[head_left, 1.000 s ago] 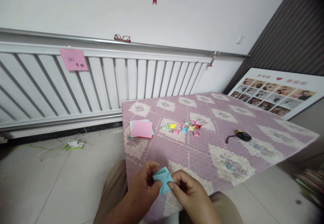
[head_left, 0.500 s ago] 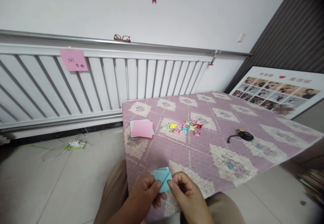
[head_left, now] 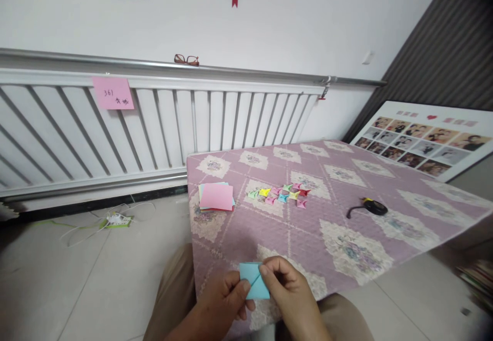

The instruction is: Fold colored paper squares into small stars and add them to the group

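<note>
A small folded square of light blue paper (head_left: 254, 281) is held above the near edge of the table, with a diagonal fold line across its face. My left hand (head_left: 231, 297) pinches its left side, thumb on the front and fingers behind. At the upper right corner, the thumb of my right hand (head_left: 287, 289) presses on the paper while the other fingers curl behind it. Beyond my hands lie several small folded paper pieces (head_left: 283, 197) in pink, green, yellow, blue and red. Left of them is a stack of coloured paper sheets (head_left: 216, 197), pink on top.
A purple flowered cloth covers the table (head_left: 269, 233). A black coiled item with a strap (head_left: 374, 207) lies on its right part. Behind stands a white radiator (head_left: 162, 125), with glasses (head_left: 187, 60) on the pipe above. A power strip (head_left: 118, 221) with cables lies on the floor.
The upper flap of the blue paper now lies flatter. My right thumb has moved up to its top right corner, and the paper has shifted slightly right and down.
</note>
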The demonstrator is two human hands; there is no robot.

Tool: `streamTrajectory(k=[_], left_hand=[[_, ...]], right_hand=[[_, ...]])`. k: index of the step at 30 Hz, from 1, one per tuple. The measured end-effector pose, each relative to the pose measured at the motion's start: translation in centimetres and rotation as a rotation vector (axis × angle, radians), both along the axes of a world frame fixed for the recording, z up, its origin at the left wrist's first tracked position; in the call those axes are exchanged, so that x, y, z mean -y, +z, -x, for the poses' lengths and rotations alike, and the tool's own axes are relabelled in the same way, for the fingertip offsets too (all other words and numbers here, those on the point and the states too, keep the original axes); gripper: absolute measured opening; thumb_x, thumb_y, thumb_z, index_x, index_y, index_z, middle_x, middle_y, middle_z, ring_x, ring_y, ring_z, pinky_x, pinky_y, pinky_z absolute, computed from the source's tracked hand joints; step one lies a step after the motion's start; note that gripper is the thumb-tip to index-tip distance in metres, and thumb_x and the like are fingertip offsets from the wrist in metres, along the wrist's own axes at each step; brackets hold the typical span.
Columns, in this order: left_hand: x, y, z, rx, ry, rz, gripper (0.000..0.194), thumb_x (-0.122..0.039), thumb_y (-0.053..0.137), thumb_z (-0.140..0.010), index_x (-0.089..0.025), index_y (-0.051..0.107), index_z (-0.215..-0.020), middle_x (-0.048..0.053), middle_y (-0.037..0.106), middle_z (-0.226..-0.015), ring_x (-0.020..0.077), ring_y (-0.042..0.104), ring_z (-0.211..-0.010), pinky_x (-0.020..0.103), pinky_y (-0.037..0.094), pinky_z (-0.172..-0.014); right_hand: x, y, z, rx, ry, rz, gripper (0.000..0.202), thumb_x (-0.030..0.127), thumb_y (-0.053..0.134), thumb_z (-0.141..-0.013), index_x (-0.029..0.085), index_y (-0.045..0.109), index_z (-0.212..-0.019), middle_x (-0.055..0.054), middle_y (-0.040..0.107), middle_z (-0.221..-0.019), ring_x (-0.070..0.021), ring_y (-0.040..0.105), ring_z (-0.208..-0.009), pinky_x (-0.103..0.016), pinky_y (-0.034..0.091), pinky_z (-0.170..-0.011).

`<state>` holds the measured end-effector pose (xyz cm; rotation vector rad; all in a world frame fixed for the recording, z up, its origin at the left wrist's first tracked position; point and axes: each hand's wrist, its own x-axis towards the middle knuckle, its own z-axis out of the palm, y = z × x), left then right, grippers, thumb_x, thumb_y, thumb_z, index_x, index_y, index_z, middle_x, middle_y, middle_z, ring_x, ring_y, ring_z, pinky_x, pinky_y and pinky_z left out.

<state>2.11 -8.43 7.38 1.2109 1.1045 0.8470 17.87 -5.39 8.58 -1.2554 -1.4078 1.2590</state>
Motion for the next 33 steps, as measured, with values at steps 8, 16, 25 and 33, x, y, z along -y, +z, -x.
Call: streamTrajectory(k=[8,16,25,33], left_hand=[[0.1,0.1,-0.2,-0.001,-0.009,0.052,0.033,-0.048,0.049,-0.079,-0.019,0.053,-0.063,0.000,0.056,-0.059,0.0128,0.047,-0.051,0.025,0.036,-0.054],[0.1,-0.2,-0.2,-0.027,0.033,0.099,0.030,-0.045,0.050,-0.075,-0.020,0.049,-0.061,-0.001,0.054,-0.054,0.0118,0.045,-0.047,0.025,0.035,-0.051],[-0.2,0.1,0.9,-0.112,-0.021,0.064,0.022,-0.034,0.047,-0.078,-0.018,0.050,-0.062,0.000,0.058,-0.058,0.0127,0.049,-0.049,0.025,0.037,-0.052],[-1.1,0.5,2.6,-0.457,-0.075,-0.157,0.027,-0.031,0.043,-0.084,-0.017,0.056,-0.065,-0.001,0.057,-0.063,0.0140,0.051,-0.062,0.025,0.033,-0.058]], right_hand=[[-0.1,-0.7,0.1,0.009,-0.108,-0.050,0.044,0.060,0.065,-0.071,0.020,0.051,-0.059,0.003,0.046,-0.058,-0.0120,0.041,-0.055,-0.024,0.037,-0.051],[-0.6,-0.4,0.6,-0.162,-0.066,0.095,0.051,0.059,0.071,-0.065,0.020,0.056,-0.095,0.005,0.048,-0.061,-0.0103,0.042,-0.053,-0.023,0.035,-0.049],[-1.2,0.6,-0.5,0.098,0.137,0.042,0.041,0.059,0.059,-0.076,0.019,0.055,-0.067,0.005,0.043,-0.058,-0.0096,0.035,-0.054,-0.023,0.031,-0.052],[-0.4,-1.8,0.2,0.014,0.018,0.101,0.043,0.061,0.057,-0.076,0.021,0.048,-0.063,0.007,0.037,-0.053,-0.0103,0.031,-0.052,-0.023,0.027,-0.050]])
